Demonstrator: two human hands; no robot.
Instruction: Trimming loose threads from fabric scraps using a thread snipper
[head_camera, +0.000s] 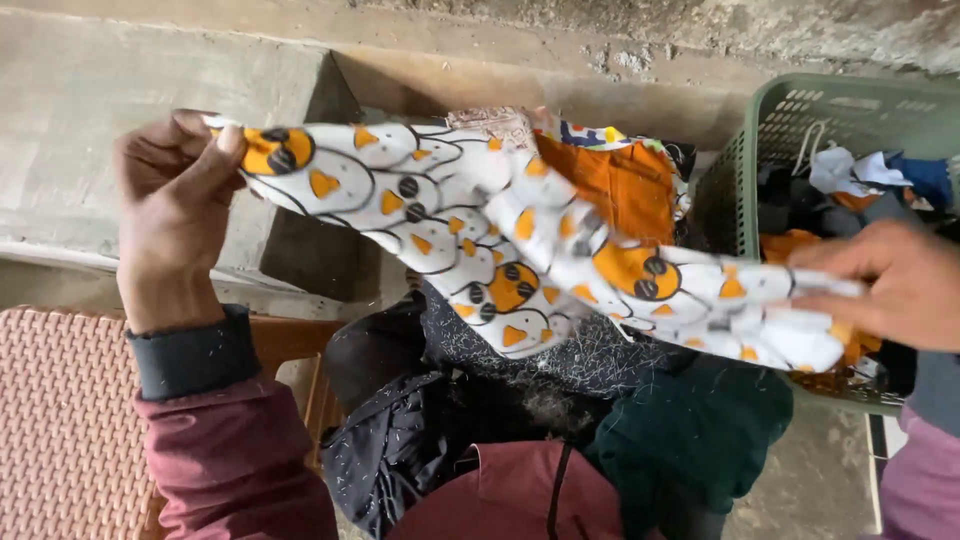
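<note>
Fingers of the left hand (172, 205) pinch the white-orange cloth (520, 250) at 9 o'clock; the right hand (890, 285) grips its end at 3 o'clock, before the green basket (760, 150).

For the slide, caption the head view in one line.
Left hand and right hand hold a white, orange-patterned cloth stretched above dark clothes, beside a green laundry basket.

Upper left open above concrete ledge (150, 70); green basket (745, 190) wall blocks right, dark clothes pile (450, 420) fills lower center, probably 1 gap lower right.
</note>
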